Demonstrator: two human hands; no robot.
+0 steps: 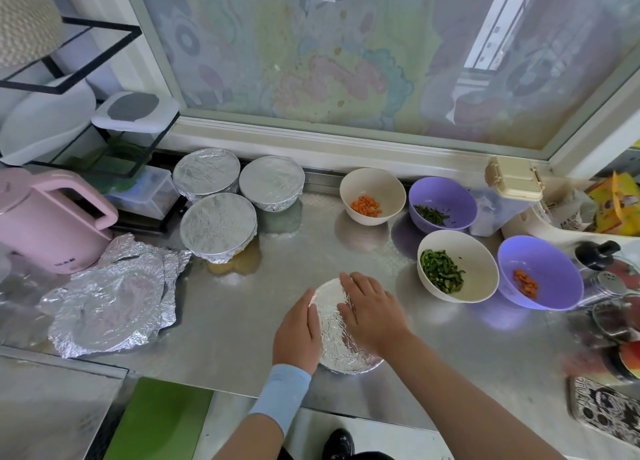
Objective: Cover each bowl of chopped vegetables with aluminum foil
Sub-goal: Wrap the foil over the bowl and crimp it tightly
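Observation:
A foil-covered bowl (337,335) stands near the counter's front edge. My left hand (298,331) presses against its left side, and my right hand (372,312) lies flat on the foil top. Three foil-covered bowls (218,227) cluster at the back left. Uncovered at the right are a white bowl of carrot bits (372,196), a purple bowl of green strips (442,203), a white bowl of green strips (457,265) and a purple bowl of carrot bits (538,272). Crumpled foil sheets (110,297) lie at the left.
A pink kettle (52,217) stands at far left under a black wire rack (104,141). A clear container with a beige lid (509,196), jars and a patterned phone (609,411) crowd the right side. The steel counter (242,321) ends just below my hands.

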